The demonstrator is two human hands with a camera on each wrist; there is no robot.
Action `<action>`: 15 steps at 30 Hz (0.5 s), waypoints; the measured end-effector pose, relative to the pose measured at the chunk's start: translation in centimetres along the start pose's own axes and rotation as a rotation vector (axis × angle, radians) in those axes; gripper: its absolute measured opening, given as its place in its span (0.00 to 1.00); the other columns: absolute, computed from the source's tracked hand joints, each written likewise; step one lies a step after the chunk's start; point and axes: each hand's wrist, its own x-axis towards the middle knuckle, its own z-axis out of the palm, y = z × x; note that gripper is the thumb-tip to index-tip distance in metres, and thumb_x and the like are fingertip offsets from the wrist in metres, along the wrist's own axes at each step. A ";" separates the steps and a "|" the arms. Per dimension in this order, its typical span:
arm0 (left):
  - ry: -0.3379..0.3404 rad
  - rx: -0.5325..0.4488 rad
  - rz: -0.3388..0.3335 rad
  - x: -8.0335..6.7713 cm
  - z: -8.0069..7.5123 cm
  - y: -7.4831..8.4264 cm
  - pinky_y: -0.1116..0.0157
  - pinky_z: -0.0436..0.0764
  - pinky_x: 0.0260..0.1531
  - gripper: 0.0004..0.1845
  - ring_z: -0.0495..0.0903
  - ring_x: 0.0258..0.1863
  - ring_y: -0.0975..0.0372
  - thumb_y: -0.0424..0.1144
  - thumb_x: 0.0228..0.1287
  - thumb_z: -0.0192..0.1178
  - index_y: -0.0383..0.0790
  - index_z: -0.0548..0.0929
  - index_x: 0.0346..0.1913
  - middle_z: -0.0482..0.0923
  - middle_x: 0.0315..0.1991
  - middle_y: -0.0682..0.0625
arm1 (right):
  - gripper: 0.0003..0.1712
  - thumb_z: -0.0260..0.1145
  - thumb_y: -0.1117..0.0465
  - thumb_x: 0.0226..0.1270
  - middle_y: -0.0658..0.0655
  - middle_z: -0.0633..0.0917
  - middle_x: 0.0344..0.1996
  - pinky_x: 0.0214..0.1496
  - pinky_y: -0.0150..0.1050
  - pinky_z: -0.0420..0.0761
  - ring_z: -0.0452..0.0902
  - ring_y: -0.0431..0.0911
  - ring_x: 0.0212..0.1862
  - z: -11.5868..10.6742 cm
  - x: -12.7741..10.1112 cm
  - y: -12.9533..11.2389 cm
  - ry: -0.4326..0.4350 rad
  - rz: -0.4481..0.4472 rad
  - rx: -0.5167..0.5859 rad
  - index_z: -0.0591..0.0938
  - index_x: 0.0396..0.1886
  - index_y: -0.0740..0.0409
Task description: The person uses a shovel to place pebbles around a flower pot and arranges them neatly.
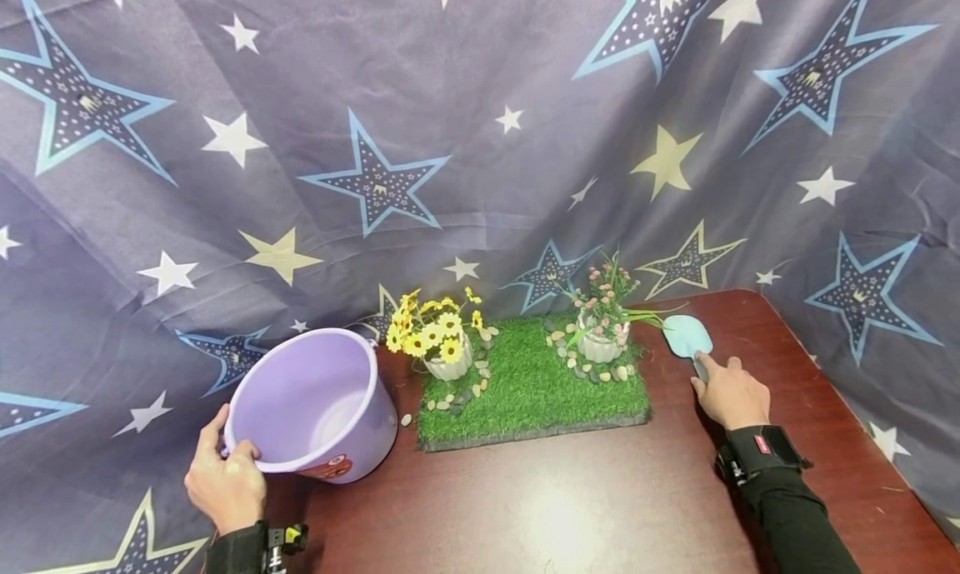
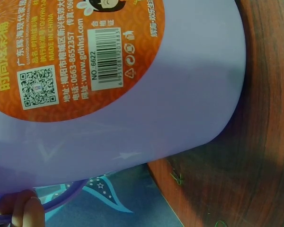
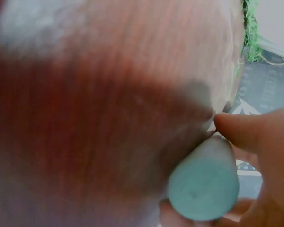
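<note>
A lilac plastic bucket (image 1: 315,403) is tipped toward me at the table's left edge; my left hand (image 1: 223,476) grips its near rim. The left wrist view shows the bucket's wall (image 2: 180,99) with an orange label (image 2: 80,52) and my fingers (image 2: 23,208) on the rim. A pale blue trowel (image 1: 688,337) lies on the table right of the grass mat (image 1: 532,391). My right hand (image 1: 731,395) closes around its handle; in the right wrist view the handle end (image 3: 204,184) sits between my thumb and fingers (image 3: 246,130).
On the grass mat stand a white pot of yellow flowers (image 1: 438,336) and one of pink flowers (image 1: 603,316), ringed with pebbles (image 1: 450,399). The dark wooden table (image 1: 570,507) ends at right. A star-print curtain (image 1: 480,124) hangs close behind.
</note>
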 end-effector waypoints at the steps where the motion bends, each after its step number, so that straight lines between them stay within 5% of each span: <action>1: -0.002 0.002 -0.003 0.0 0.0 0.0 0.54 0.60 0.37 0.37 0.75 0.38 0.43 0.31 0.46 0.59 0.61 0.85 0.64 0.62 0.23 0.85 | 0.32 0.63 0.54 0.73 0.81 0.73 0.45 0.34 0.67 0.78 0.79 0.72 0.39 0.0 0.0 0.0 -0.011 0.003 0.000 0.72 0.72 0.59; 3: -0.021 0.011 -0.010 -0.1 -0.1 0.1 0.53 0.61 0.38 0.38 0.76 0.40 0.41 0.31 0.47 0.58 0.61 0.84 0.65 0.75 0.25 0.74 | 0.33 0.63 0.52 0.73 0.81 0.72 0.45 0.34 0.67 0.78 0.79 0.71 0.37 0.1 -0.1 0.1 -0.018 0.004 0.001 0.71 0.73 0.58; 6: -0.112 0.060 -0.021 -0.2 -0.5 0.5 0.47 0.64 0.43 0.39 0.76 0.50 0.35 0.31 0.53 0.56 0.59 0.78 0.71 0.85 0.46 0.50 | 0.36 0.63 0.48 0.72 0.80 0.72 0.46 0.32 0.65 0.76 0.77 0.71 0.37 -0.2 -0.1 0.1 0.016 -0.007 0.007 0.69 0.75 0.58; 8: -0.187 0.099 -0.014 -0.2 -0.9 0.8 0.41 0.64 0.47 0.40 0.73 0.57 0.33 0.32 0.57 0.54 0.58 0.72 0.76 0.75 0.64 0.38 | 0.40 0.63 0.43 0.72 0.80 0.71 0.49 0.30 0.63 0.75 0.75 0.70 0.40 -0.9 -0.1 -0.2 0.061 -0.020 0.023 0.66 0.78 0.55; 11: -0.265 0.108 0.051 -0.1 -1.7 1.5 0.33 0.62 0.56 0.44 0.63 0.71 0.33 0.31 0.62 0.55 0.57 0.60 0.82 0.58 0.78 0.40 | 0.46 0.61 0.37 0.72 0.78 0.70 0.56 0.29 0.62 0.73 0.72 0.71 0.47 -2.9 -0.2 -1.0 0.158 -0.072 0.057 0.59 0.83 0.49; 15: -0.277 0.051 0.273 -0.5 -2.7 3.9 0.34 0.47 0.75 0.49 0.44 0.82 0.36 0.37 0.63 0.61 0.53 0.50 0.85 0.40 0.85 0.40 | 0.50 0.64 0.34 0.68 0.71 0.67 0.71 0.55 0.72 0.71 0.64 0.72 0.68 -5.8 -1.0 -2.6 0.334 -0.204 0.097 0.58 0.84 0.45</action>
